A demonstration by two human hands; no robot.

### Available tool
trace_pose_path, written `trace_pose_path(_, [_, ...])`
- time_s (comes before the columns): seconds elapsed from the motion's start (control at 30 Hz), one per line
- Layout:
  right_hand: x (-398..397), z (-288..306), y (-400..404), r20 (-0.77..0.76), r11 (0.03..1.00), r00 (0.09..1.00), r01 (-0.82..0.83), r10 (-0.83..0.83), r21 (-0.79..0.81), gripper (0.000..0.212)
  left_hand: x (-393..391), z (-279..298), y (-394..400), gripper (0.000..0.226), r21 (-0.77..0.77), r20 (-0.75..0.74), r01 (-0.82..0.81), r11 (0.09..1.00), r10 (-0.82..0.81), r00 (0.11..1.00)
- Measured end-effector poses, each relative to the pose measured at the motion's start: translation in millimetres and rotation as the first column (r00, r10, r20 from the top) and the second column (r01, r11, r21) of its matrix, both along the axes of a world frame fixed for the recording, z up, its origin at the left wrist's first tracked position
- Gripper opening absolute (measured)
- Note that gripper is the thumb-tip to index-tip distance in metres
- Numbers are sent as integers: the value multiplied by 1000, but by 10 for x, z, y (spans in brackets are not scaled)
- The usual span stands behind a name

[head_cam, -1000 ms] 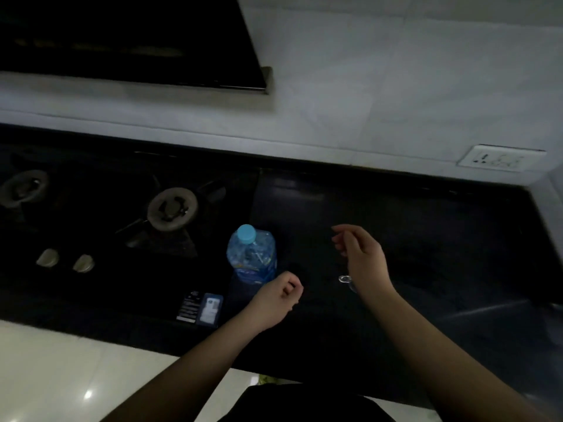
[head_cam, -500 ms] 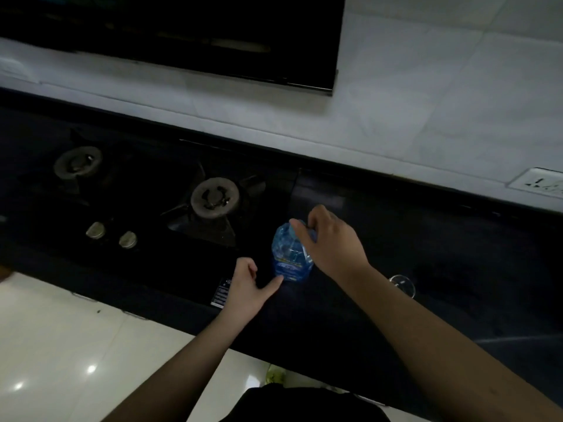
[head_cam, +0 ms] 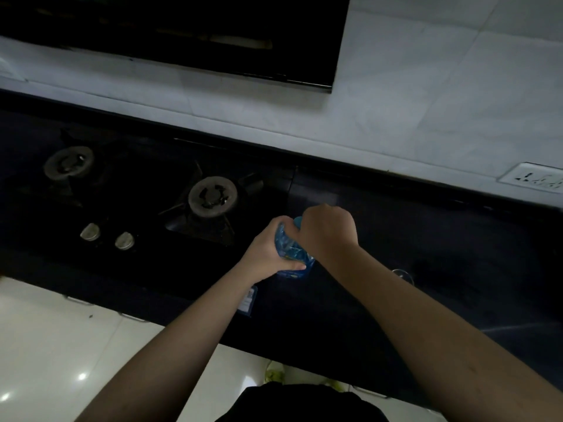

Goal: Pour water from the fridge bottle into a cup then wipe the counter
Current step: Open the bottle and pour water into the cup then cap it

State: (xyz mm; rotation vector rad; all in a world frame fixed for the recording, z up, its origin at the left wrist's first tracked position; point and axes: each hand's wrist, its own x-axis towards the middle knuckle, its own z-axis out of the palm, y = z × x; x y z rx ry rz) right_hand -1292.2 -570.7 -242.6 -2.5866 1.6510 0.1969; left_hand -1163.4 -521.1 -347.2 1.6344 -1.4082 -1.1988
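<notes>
Blue water bottle [head_cam: 291, 251] is stood on the dark worktop [head_cam: 426, 239] and held by both hands. Left hand [head_cam: 268, 254] is wrapped round the bottle body from its left side, fingers curled across the front near the base. Right hand [head_cam: 327, 231] is closed over the bottle top, fingers curled down round the cap [head_cam: 297, 221]; only a sliver of blue cap is seen at the left edge of that hand. Whether the cap is loosened cannot be told.

A clear glass cup [head_cam: 402, 275] is partly seen just right of the right forearm, on the worktop, mostly hidden by the arm; contents cannot be told in the dim light.

Left of the left hand: gas hob with the nearer burner [head_cam: 212, 196] just beyond and left of the bottle, a second burner [head_cam: 68, 162] further left, and two knobs [head_cam: 107, 236] nearer the worktop front edge. A small label sticker [head_cam: 248, 298] is seen on the worktop front, under the left wrist.

Beyond the hands: white tiled wall [head_cam: 426, 102], black chimney hood [head_cam: 182, 35] above the hob, wall socket [head_cam: 536, 177] far right of the right hand. Pale floor [head_cam: 61, 345] is seen below left.
</notes>
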Motion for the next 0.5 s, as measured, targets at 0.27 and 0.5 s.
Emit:
trace_pose_path(0.27, [-39, -127, -84, 41, 996, 995, -91, 91, -17, 54, 88, 42, -110, 78, 18, 132, 86, 996, -87, 987])
trace_pose_path(0.5, [-263, -40, -243, 137, 859, 851, -512, 506, 9, 35, 122, 11, -122, 86, 21, 138, 111, 994, -113, 984])
